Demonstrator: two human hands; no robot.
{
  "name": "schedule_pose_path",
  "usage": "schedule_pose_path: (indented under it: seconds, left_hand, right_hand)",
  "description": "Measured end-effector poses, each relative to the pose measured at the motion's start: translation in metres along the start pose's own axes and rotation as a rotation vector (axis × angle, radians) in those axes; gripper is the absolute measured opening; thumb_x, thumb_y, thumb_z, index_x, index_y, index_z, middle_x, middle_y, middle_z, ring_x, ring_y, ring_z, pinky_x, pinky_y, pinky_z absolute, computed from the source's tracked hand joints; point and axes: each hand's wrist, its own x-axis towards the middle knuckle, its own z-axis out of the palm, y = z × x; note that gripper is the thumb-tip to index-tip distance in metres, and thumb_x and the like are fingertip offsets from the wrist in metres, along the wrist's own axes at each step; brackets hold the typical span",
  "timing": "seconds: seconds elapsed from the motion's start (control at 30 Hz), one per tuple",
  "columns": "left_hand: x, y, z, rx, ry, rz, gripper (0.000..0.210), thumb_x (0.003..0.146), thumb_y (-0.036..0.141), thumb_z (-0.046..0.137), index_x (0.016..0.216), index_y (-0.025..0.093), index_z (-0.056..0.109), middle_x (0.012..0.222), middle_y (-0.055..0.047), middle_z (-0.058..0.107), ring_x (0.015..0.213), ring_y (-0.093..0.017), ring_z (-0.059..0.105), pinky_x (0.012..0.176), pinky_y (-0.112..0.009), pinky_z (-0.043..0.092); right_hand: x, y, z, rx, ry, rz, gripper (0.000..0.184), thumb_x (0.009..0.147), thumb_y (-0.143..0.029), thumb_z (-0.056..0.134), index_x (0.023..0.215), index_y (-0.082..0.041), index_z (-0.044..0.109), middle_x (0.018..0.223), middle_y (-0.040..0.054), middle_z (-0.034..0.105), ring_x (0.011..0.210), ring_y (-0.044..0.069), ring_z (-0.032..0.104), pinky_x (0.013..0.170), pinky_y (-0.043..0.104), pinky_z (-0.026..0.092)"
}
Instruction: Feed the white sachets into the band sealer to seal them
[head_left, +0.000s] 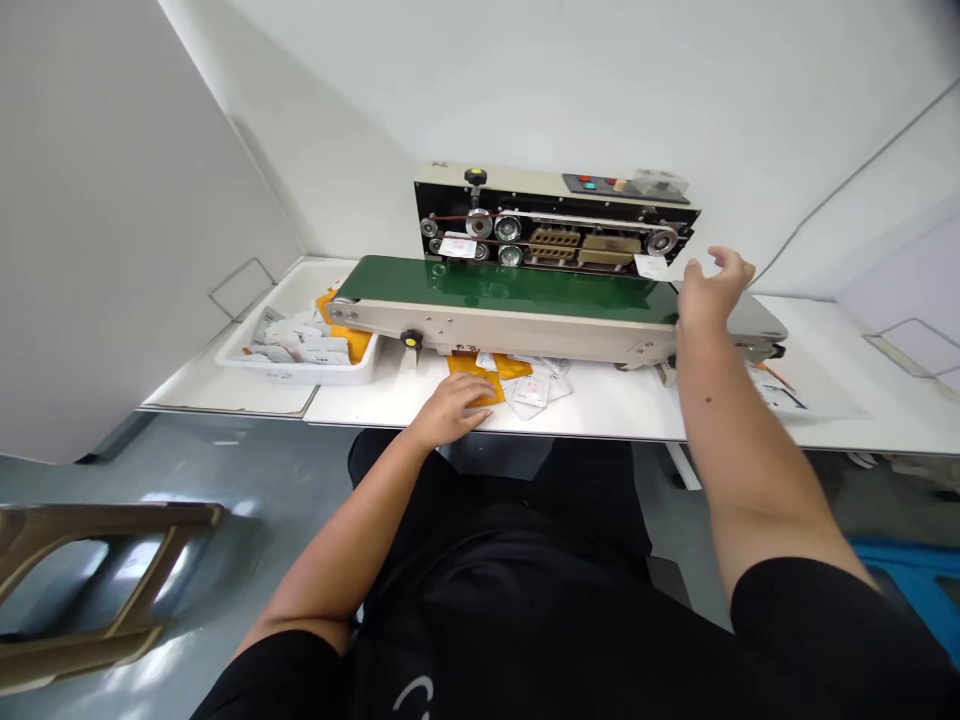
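A band sealing machine (pixel 555 225) with a green conveyor belt (pixel 510 285) stands on a white table (pixel 615 405). My left hand (pixel 454 405) rests flat on an orange packet (pixel 480 382) in a small pile of orange and white packets (pixel 536 385) in front of the machine. My right hand (pixel 712 285) hovers at the belt's right end, fingers spread, just right of a small white packet (pixel 651 266) entering the sealer. Another white packet (pixel 457 246) sits at the machine's left end.
A white tray (pixel 300 370) at the left holds several white packets and an orange one. A printed sheet (pixel 780 392) lies at the right of the table. A brown stool (pixel 82 580) stands on the floor at left, something blue (pixel 915 590) at right.
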Motion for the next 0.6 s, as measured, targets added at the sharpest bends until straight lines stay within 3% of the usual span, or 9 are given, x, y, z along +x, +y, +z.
schedule_pose_path:
  seconds: [0.03, 0.1, 0.2, 0.27, 0.33, 0.4, 0.5, 0.6]
  left_hand:
    - [0.0, 0.0, 0.001, 0.026, 0.016, 0.006, 0.025, 0.097, 0.037, 0.072, 0.119, 0.025, 0.075, 0.134, -0.009, 0.075, 0.123, -0.03, 0.066, 0.11, -0.05, 0.049]
    - [-0.001, 0.0, 0.004, 0.068, 0.038, 0.011, 0.026, 0.094, 0.037, 0.075, 0.118, 0.025, 0.075, 0.14, -0.008, 0.071, 0.125, -0.031, 0.065, 0.111, -0.049, 0.047]
    - [-0.003, 0.003, 0.009, 0.115, 0.022, 0.008, 0.03, 0.092, 0.038, 0.077, 0.12, 0.026, 0.075, 0.147, -0.008, 0.067, 0.129, -0.031, 0.063, 0.113, -0.048, 0.046]
    - [-0.004, 0.007, 0.01, 0.157, -0.012, -0.021, 0.034, 0.091, 0.039, 0.078, 0.123, 0.028, 0.075, 0.151, -0.007, 0.065, 0.134, -0.033, 0.059, 0.116, -0.049, 0.043]
    - [-0.005, 0.01, 0.012, 0.209, -0.033, -0.093, 0.042, 0.089, 0.04, 0.08, 0.129, 0.029, 0.073, 0.155, -0.007, 0.062, 0.142, -0.036, 0.052, 0.119, -0.053, 0.04]
    - [-0.005, 0.011, 0.013, 0.249, -0.035, -0.172, 0.055, 0.086, 0.042, 0.082, 0.138, 0.029, 0.069, 0.16, -0.008, 0.057, 0.15, -0.039, 0.044, 0.122, -0.057, 0.035]
    - [-0.003, 0.009, 0.016, 0.252, -0.044, -0.224, 0.069, 0.085, 0.045, 0.083, 0.148, 0.027, 0.061, 0.163, -0.01, 0.053, 0.157, -0.04, 0.037, 0.128, -0.06, 0.027]
    - [0.0, 0.007, 0.019, 0.216, -0.038, -0.235, 0.068, 0.086, 0.044, 0.081, 0.148, 0.027, 0.06, 0.156, -0.01, 0.061, 0.15, -0.036, 0.049, 0.129, -0.059, 0.027]
  right_hand:
    - [-0.027, -0.01, 0.001, -0.053, 0.194, -0.055, 0.028, 0.097, -0.034, 0.056, 0.12, -0.02, 0.061, 0.127, 0.0195, 0.054, 0.097, 0.026, 0.059, 0.097, 0.054, 0.055]
    - [-0.094, -0.03, 0.008, -0.085, 0.229, -0.168, 0.032, 0.099, -0.033, 0.051, 0.124, -0.016, 0.062, 0.13, 0.0196, 0.053, 0.098, 0.026, 0.061, 0.098, 0.054, 0.054]
    - [-0.196, -0.05, 0.026, -0.117, -0.157, -0.375, 0.034, 0.1, -0.035, 0.052, 0.128, -0.019, 0.065, 0.126, 0.0166, 0.058, 0.119, 0.033, 0.06, 0.106, 0.056, 0.051]
    - [-0.242, -0.054, 0.037, -0.179, -0.459, -0.47, 0.046, 0.098, -0.04, 0.06, 0.14, -0.023, 0.063, 0.142, 0.0162, 0.057, 0.134, 0.036, 0.054, 0.116, 0.059, 0.044]
    - [-0.262, -0.053, 0.047, -0.256, -0.643, -0.487, 0.061, 0.096, -0.046, 0.065, 0.152, -0.025, 0.057, 0.161, 0.0144, 0.047, 0.147, 0.04, 0.043, 0.122, 0.062, 0.037]
    - [-0.265, -0.048, 0.054, -0.309, -0.714, -0.452, 0.067, 0.096, -0.05, 0.065, 0.157, -0.025, 0.053, 0.169, 0.012, 0.04, 0.153, 0.043, 0.035, 0.125, 0.064, 0.034]
    - [-0.259, -0.043, 0.057, -0.343, -0.771, -0.419, 0.067, 0.098, -0.052, 0.061, 0.158, -0.024, 0.053, 0.168, 0.0104, 0.043, 0.155, 0.041, 0.033, 0.127, 0.062, 0.033]
    - [-0.257, -0.043, 0.057, -0.364, -0.838, -0.44, 0.065, 0.1, -0.053, 0.059, 0.157, -0.023, 0.056, 0.162, 0.0109, 0.052, 0.153, 0.039, 0.04, 0.126, 0.059, 0.035]
